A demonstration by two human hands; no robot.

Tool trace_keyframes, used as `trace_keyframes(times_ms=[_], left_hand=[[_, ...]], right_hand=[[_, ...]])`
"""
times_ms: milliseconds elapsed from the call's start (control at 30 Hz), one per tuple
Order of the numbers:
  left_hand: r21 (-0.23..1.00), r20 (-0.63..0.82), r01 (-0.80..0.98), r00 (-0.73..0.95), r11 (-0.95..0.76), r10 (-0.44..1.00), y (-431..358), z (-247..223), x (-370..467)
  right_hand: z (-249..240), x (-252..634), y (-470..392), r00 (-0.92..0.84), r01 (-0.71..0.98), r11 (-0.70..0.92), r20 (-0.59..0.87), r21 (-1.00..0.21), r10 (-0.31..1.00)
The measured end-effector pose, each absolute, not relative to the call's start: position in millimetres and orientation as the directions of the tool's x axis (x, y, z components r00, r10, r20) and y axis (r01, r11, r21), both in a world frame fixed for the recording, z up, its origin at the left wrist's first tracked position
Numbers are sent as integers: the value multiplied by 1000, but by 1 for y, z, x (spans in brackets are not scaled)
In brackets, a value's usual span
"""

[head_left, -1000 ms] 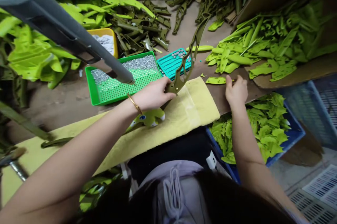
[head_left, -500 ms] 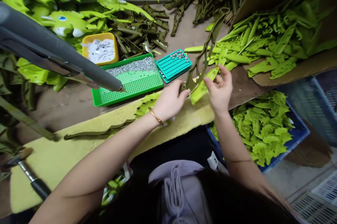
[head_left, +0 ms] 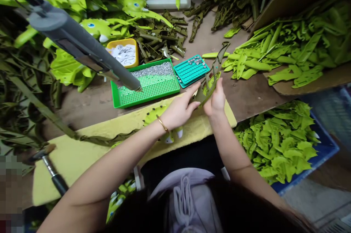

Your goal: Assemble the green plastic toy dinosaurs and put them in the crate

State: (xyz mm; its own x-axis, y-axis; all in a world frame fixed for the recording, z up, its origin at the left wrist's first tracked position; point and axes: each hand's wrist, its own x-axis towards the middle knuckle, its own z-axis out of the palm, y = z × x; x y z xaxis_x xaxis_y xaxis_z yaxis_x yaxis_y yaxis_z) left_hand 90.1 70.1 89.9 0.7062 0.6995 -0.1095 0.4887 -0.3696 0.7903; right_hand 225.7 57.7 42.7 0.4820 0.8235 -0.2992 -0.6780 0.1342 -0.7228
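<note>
My left hand point(head_left: 181, 110) grips the lower left end of an olive-green openwork part point(head_left: 219, 57). Behind that part, my right hand point(head_left: 215, 98) holds a lime-green piece point(head_left: 212, 81) against it, with the fingers partly hidden. Both pieces are raised at a slant over the right part of the yellow mat point(head_left: 192, 130). Under my left wrist, a lime-green spiked body point(head_left: 153, 115) lies on the mat, partly covered by my forearm.
A grey electric screwdriver point(head_left: 95, 50) hangs at the left above a green tray of screws point(head_left: 145, 96). A teal tray point(head_left: 192, 72), a yellow tub point(head_left: 136, 50) and a hammer point(head_left: 52, 171) are near. A blue crate point(head_left: 326, 151) sits lower right.
The lime-green piece has come up against the back of the olive part, and my right hand has turned and moved left and down. The whole view has shifted somewhat.
</note>
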Motion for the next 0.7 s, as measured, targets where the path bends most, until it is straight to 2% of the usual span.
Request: trace_keyframes(times_ms=[133, 300, 700], left_hand=[[776, -118, 504, 707, -380, 697, 72, 87, 86], [799, -117, 459, 752, -388, 649, 74, 82, 82], [789, -99, 438, 783, -431, 614, 75, 85, 72]], right_hand=[[47, 225, 55, 330, -696, 64, -239, -715, 913], [57, 228, 47, 206, -783, -46, -328, -620, 922], [71, 228, 34, 203, -733, -45, -282, -679, 938]])
